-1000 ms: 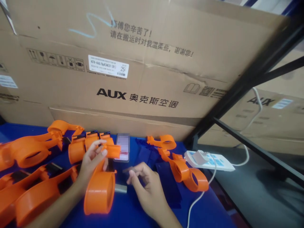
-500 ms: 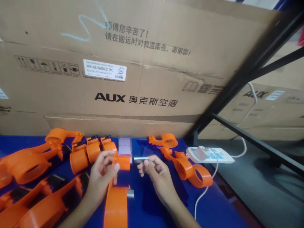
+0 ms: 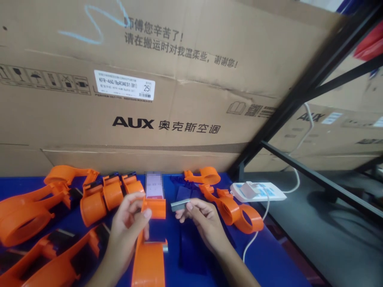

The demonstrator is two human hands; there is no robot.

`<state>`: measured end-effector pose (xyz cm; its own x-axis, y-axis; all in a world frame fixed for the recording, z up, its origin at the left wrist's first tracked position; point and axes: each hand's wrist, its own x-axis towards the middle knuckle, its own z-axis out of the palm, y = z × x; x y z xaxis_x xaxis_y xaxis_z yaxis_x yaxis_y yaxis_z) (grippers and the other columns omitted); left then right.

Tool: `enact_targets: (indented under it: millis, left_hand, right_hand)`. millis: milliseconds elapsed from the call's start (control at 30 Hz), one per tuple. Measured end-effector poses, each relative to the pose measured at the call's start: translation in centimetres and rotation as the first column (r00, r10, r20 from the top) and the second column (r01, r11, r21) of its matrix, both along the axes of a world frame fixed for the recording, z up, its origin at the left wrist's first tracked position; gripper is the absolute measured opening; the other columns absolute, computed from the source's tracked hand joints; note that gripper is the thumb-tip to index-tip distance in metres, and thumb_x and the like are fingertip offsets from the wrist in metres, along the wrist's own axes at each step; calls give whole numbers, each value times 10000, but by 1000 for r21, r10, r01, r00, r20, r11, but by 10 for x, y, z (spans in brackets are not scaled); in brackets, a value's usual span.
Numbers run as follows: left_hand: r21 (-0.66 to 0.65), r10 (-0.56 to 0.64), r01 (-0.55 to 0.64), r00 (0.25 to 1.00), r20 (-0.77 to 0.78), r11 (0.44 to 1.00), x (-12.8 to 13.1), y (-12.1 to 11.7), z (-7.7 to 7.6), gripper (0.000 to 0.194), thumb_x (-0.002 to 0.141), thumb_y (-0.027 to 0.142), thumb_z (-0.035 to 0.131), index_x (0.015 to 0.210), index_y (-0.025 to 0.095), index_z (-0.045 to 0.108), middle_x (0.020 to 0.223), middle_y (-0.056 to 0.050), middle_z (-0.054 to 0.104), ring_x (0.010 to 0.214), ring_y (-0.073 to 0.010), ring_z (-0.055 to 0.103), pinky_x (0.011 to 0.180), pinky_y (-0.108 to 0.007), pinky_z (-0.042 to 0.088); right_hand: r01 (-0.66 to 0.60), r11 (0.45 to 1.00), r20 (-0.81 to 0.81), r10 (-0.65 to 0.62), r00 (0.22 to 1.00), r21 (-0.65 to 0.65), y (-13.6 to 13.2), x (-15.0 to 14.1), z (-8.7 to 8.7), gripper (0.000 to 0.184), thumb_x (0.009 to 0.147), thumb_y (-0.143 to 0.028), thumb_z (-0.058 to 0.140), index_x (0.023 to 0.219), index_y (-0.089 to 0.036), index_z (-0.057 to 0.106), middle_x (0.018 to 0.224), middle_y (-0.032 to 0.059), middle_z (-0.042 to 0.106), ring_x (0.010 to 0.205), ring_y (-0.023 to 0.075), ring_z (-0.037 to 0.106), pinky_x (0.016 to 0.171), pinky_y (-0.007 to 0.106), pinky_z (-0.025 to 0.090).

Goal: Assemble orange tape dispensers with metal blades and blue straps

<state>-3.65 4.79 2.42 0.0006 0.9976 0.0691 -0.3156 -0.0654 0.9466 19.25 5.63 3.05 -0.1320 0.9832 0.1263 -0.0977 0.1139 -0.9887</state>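
Observation:
My left hand (image 3: 127, 225) grips an orange plastic tape dispenser (image 3: 149, 263) by its upper end, thumb pressed on the front. The dispenser's round hub hangs down toward the near edge of the view. Between the thumb and fingers of my right hand (image 3: 206, 223) is a small metal blade (image 3: 180, 204) with a toothed upper edge. It points left at the dispenser's upper end, with a gap between them. Beside the hub shows a small metal piece (image 3: 165, 246), partly hidden behind the dispenser.
More orange dispensers (image 3: 26, 219) lie at left, several with black parts. Other orange dispensers (image 3: 230, 209) lie at right near dark blue flat pieces (image 3: 193, 247). A phone (image 3: 154, 185) lies behind my hands. A white power strip (image 3: 260, 192) sits by a black metal frame; a cardboard box (image 3: 179, 99) stands behind.
Both hands have come nearer each other; the left moved right with the dispenser. The blade in my right hand has turned so its teeth face up. The view has shifted slightly.

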Motion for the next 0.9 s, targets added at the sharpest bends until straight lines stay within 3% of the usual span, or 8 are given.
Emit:
enact_targets:
  millis: [233,667,900]
  left_hand:
    - [14,-30,30,999,-20,999,0,1,-16,381,826,379,760,1155,301,583,864,6,671,438,-105,552,422,-249,419]
    - [35,21,-23,998,54,999,12,-14,-15,349,866,364,732,1151,275,552,763,61,603,445,-76,539,432,-205,388]
    - [21,14,-15,999,37,1000,22,-26,-30,371,846,379,751,1122,256,538,870,41,629,402,-50,506,385,-198,380]
  right_hand:
    - [45,999,-81,-46,996,-20,-9,-17,-7,252,919,-427,725,960,-186,787,851,96,793,659,196,719,634,328,582]
    - [92,996,-93,-91,991,9,-16,-26,-5,254,895,-430,739,923,-178,739,832,76,776,746,208,732,658,318,603]
    - [239,966,-60,-235,970,94,-17,-22,-7,220,903,-369,703,781,-190,665,670,16,692,574,128,592,533,235,464]
